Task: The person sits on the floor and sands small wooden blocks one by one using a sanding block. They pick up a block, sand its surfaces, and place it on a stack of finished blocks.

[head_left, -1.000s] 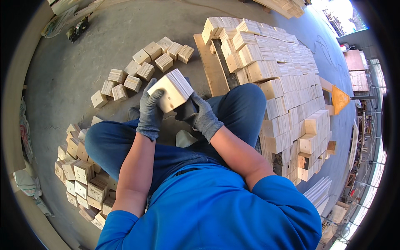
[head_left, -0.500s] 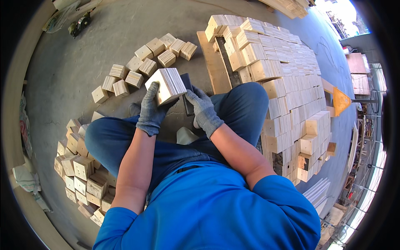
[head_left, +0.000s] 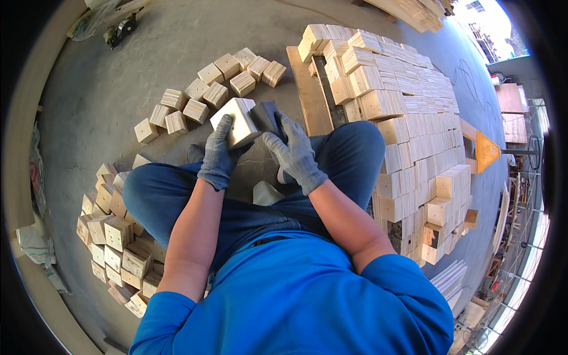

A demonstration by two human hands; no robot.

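Note:
In front of my lap, my left hand (head_left: 219,155) in a grey knit glove grips a pale plywood block (head_left: 233,121) by its near left side. My gloved right hand (head_left: 291,152) holds a black, bent sheet that looks like sandpaper (head_left: 266,116) against the block's right side. Part of the sheet is hidden by the fingers and the block. Beyond my hands, an arc of similar blocks (head_left: 216,93) rests on the concrete floor.
A heap of loose blocks (head_left: 120,234) lies by my left knee. To my right, a wooden pallet (head_left: 309,94) carries stacked blocks (head_left: 414,136), with a yellow triangular part (head_left: 487,152) beyond it. A dark tool or tape roll (head_left: 121,31) sits at the far left.
The block has turned slightly, showing less of its layered side. My right hand has tilted, and the black sheet now leans over the block's right edge, its broad face showing.

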